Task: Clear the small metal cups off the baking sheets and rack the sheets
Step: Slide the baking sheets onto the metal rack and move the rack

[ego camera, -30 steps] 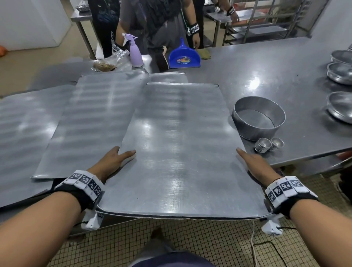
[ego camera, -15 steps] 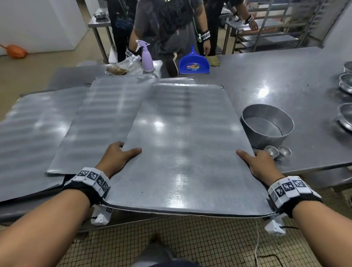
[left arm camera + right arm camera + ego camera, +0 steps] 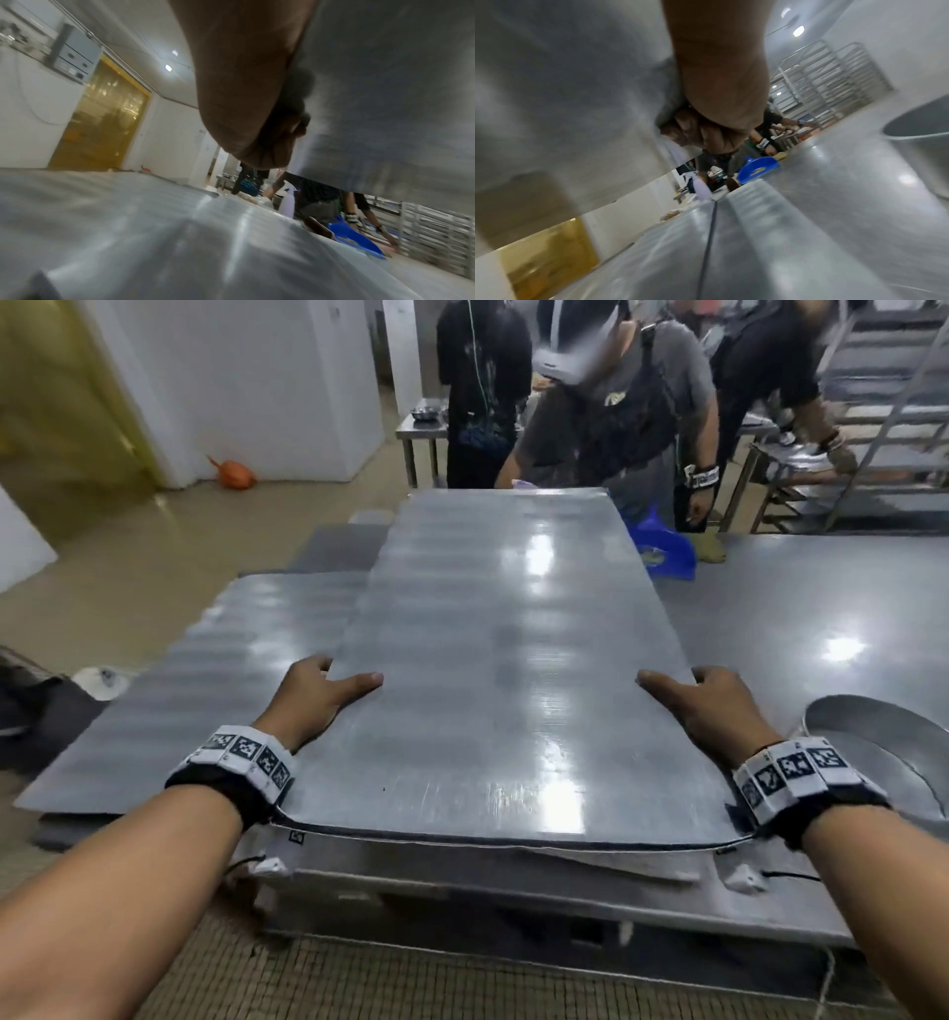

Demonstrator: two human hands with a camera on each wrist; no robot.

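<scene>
The baking sheet (image 3: 513, 670) is a large flat plate of dull grey metal with rounded near corners, fine scratches and bright spots of reflected lamp light. Both hands hold it by its long edges, close to the near end. The left hand (image 3: 313, 698) grips the left edge with the thumb lying on top, and the left wrist view shows the fingers (image 3: 290, 130) curled under the sheet. The right hand (image 3: 706, 701) grips the right edge in the same way, thumb on top and fingers (image 3: 695, 132) bent below. The sheet is lifted off the surface (image 3: 821, 618); the wrist views show open air under it. Below its near edge a second sheet (image 3: 616, 862) lies flat, and another sheet (image 3: 205, 690) lies to the left, partly under the lifted one. To the right, near the right hand, stands a round metal pan (image 3: 888, 752). Farther on the right is a blue dustpan (image 3: 667, 552), just beside the sheet's right edge. Beyond the far edge a person (image 3: 616, 403) stands close to the surface, and shelves of a metal rack (image 3: 883, 403) are behind, on the right.
</scene>
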